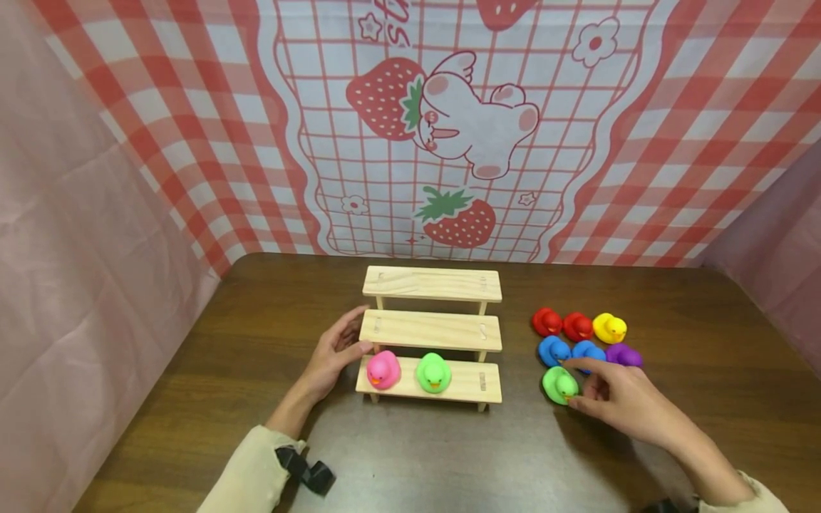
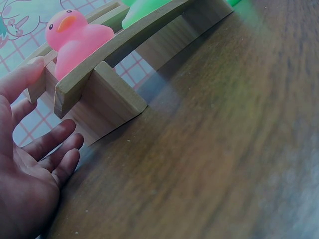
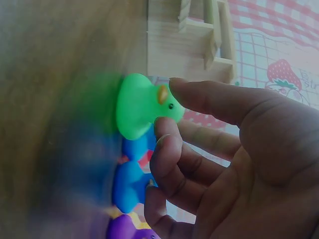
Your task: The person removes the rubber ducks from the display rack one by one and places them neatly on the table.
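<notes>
A three-step wooden stand [image 1: 430, 330] is in the middle of the table. My left hand [image 1: 330, 358] holds its middle step at the left end, thumb at the front and forefinger toward the back; the other fingers are loosely bent in the left wrist view. A pink rubber duck [image 1: 383, 370] and a green rubber duck [image 1: 434, 372] sit on the lowest step. On the right, my right hand [image 1: 622, 395] is around another green rubber duck [image 3: 133, 107], thumb and forefinger on either side of its head. That duck stands on the table; firm contact is unclear.
Beyond the right hand are two red ducks [image 1: 547, 322], a yellow duck [image 1: 610, 328], two blue ducks [image 1: 554, 350] and a purple duck [image 1: 623, 355], close together. A checked strawberry cloth [image 1: 462, 128] hangs behind the table [image 1: 410, 456].
</notes>
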Motion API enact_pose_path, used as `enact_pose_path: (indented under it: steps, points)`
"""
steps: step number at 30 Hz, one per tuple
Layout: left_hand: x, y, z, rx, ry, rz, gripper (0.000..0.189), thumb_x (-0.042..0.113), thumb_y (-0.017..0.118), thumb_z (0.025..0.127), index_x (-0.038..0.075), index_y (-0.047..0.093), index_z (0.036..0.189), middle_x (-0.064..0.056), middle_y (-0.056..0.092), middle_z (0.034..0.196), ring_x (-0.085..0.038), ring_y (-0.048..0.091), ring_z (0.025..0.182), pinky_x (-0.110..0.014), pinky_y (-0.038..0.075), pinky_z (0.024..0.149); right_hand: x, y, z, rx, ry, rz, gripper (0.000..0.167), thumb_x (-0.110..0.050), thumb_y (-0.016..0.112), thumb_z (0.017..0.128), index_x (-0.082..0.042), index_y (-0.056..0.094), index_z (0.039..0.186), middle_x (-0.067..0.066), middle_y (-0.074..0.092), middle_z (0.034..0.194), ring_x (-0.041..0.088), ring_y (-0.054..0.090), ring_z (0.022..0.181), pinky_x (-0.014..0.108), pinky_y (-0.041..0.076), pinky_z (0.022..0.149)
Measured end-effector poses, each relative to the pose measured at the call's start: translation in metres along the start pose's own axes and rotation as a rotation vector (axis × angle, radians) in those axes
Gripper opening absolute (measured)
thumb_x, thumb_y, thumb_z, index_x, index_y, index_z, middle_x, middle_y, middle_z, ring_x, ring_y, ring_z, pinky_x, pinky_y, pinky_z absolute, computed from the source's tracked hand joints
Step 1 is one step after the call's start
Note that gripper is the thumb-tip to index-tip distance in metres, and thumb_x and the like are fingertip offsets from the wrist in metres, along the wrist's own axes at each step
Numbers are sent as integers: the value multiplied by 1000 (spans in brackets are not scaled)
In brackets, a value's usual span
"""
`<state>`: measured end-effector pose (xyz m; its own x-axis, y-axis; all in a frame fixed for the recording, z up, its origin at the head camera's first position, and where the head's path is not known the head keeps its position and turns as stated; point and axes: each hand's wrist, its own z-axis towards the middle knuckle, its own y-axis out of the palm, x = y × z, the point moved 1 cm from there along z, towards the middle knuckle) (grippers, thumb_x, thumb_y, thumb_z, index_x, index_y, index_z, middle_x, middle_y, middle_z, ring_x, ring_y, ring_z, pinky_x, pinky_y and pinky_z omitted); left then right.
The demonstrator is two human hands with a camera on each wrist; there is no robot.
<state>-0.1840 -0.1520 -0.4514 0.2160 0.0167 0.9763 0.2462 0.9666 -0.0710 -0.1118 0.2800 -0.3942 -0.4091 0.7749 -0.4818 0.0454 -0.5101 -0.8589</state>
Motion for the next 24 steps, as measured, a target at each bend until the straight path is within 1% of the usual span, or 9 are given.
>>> enact_pose_path:
  steps: [5, 8, 11, 14, 19, 24]
  points:
    - [0, 0, 0, 0, 0, 3, 62, 3, 63, 93, -1, 39, 150, -34, 50, 141, 2, 55, 117, -21, 41, 103, -3, -8, -1, 34, 6, -40, 40, -16, 84, 78, -9, 69, 114, -20, 50, 66, -9, 41, 58, 18, 37, 52]
    - [0, 0, 0, -2, -3, 6, 62, 3, 63, 93, -1, 39, 150, -34, 50, 143, 2, 54, 118, -21, 40, 104, -5, -12, -3, 51, 25, -64, 41, -17, 84, 78, -8, 69, 115, -20, 51, 67, -9, 41, 60, 19, 36, 53]
    - [0, 0, 0, -5, -5, 6, 62, 4, 63, 94, 0, 39, 151, -33, 50, 143, 2, 54, 118, -22, 40, 104, -7, -17, -4, 55, 52, -69, 42, -18, 84, 79, -8, 69, 117, -19, 52, 68, -8, 42, 61, 19, 37, 53]
    - [1, 0, 0, -4, -2, 7, 63, 4, 64, 93, -1, 39, 151, -33, 50, 143, 2, 54, 118, -22, 40, 104, -10, -20, -4, 59, 56, -64, 42, -20, 83, 80, -8, 68, 118, -18, 53, 69, -7, 43, 61, 19, 38, 54]
    - [1, -1, 0, 0, 2, 7, 63, 4, 64, 93, -1, 39, 150, -33, 49, 144, 3, 54, 118, -20, 40, 104, -15, -21, -3, 72, 23, -46, 41, -19, 83, 80, -8, 68, 117, -19, 53, 69, -7, 44, 61, 19, 38, 54]
    - [1, 0, 0, -5, 10, 3, 62, 3, 63, 93, -2, 38, 150, -34, 49, 144, 4, 53, 118, -19, 40, 103, -24, -22, 0, 88, -12, -55, 40, -16, 84, 79, -9, 69, 115, -21, 51, 67, -8, 43, 61, 18, 38, 54]
